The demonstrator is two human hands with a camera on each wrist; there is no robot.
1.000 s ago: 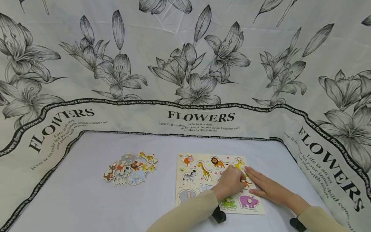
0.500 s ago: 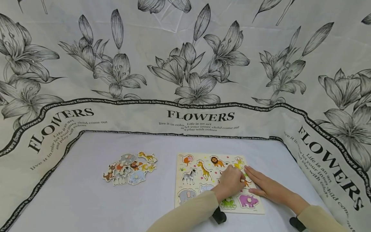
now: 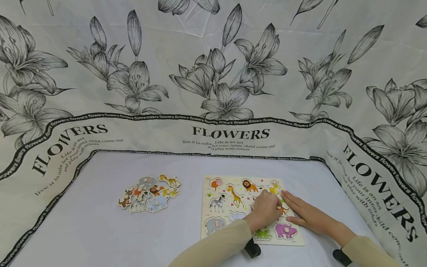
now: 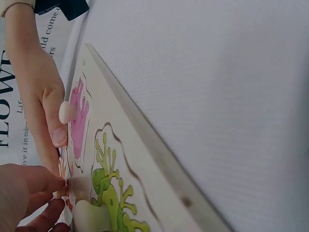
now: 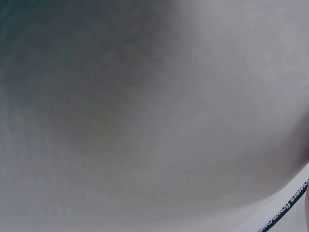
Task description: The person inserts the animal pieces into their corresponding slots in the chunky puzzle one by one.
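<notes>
A wooden animal puzzle board (image 3: 233, 241) lies on the white tabletop, right of centre. My left hand (image 3: 265, 209) reaches over its right part with curled fingers. The fingertips (image 4: 55, 183) pinch at an orange-brown animal puzzle piece (image 3: 284, 211), mostly hidden under the hand. My right hand (image 3: 310, 215) lies along the board's right edge, fingers straight, fingertips and thumb on the board around that piece. A purple hippo piece (image 3: 285, 232) and a green frog piece (image 3: 262, 234), both with round knobs, sit in their recesses along the front. The right wrist view shows mostly blurred cloth.
Several loose animal pieces lie in an overlapping pile on the left, among them a zebra (image 3: 139, 203), a giraffe (image 3: 169, 180) and a blue hippo-like piece (image 3: 157, 204). A flower-printed cloth (image 3: 230, 137) rises behind and at both sides of the tabletop.
</notes>
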